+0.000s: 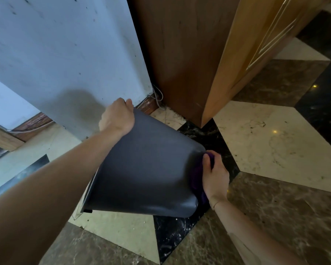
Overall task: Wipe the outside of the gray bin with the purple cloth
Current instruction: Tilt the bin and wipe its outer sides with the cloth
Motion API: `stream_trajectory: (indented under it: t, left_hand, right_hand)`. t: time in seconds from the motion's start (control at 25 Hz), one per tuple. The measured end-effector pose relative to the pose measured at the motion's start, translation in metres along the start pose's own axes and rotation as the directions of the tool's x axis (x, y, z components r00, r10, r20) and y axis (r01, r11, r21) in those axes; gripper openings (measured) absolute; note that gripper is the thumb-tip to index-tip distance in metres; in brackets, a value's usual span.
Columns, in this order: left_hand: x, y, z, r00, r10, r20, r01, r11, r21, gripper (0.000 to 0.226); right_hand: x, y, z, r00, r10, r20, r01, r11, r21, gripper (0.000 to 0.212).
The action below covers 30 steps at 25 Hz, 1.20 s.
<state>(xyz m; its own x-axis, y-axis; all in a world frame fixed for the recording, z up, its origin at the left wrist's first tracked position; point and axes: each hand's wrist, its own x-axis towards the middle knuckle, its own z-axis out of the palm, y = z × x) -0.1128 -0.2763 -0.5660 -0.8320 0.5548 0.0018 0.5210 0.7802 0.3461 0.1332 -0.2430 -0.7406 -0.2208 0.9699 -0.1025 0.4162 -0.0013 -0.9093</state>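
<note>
The gray bin (141, 169) is tipped on its side above the floor, its base end turned to the right and its open rim to the lower left. My left hand (117, 116) grips the bin's upper edge near the wall. My right hand (215, 176) presses the purple cloth (198, 180) against the bin's base end. Most of the cloth is hidden between the hand and the bin; only a dark purple fold shows.
A pale blue wall (65, 54) stands just behind the bin on the left. A brown wooden cabinet (189, 54) with a lighter door (256, 44) rises behind it. The floor (275, 140) is polished marble in cream, brown and black tiles.
</note>
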Motion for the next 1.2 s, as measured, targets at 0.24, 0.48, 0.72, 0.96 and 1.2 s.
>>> stream_trajectory:
  t: [0.24, 0.48, 0.72, 0.96, 1.2]
  left_hand:
    - [-0.099, -0.042, -0.049, 0.935, 0.353, -0.033, -0.350, 0.904, -0.246, 0.033]
    - [-0.129, -0.063, -0.064, 0.993, -0.030, 0.115, 0.085, 0.852, -0.517, 0.042]
    - [-0.150, -0.066, -0.045, 0.997, 0.057, -0.054, -0.075, 0.895, -0.440, 0.040]
    - [-0.179, -0.065, -0.035, 0.977, 0.178, -0.118, -0.214, 0.833, -0.510, 0.033]
    - [-0.177, -0.076, -0.031, 0.955, 0.238, -0.179, -0.295, 0.834, -0.466, 0.033]
  right_hand:
    - [-0.008, -0.031, -0.016, 0.962, 0.215, -0.168, -0.154, 0.937, 0.315, 0.026]
    - [-0.049, -0.036, -0.013, 0.978, 0.169, -0.119, -0.123, 0.938, 0.325, 0.024]
    - [-0.044, -0.060, -0.027, 0.976, -0.093, -0.195, 0.122, 0.982, 0.142, 0.031]
    - [-0.093, -0.169, 0.007, 0.706, -0.678, 0.207, 0.688, 0.725, 0.028, 0.048]
    - [-0.081, -0.162, 0.027, 0.695, -0.621, 0.362, 0.683, 0.727, -0.066, 0.055]
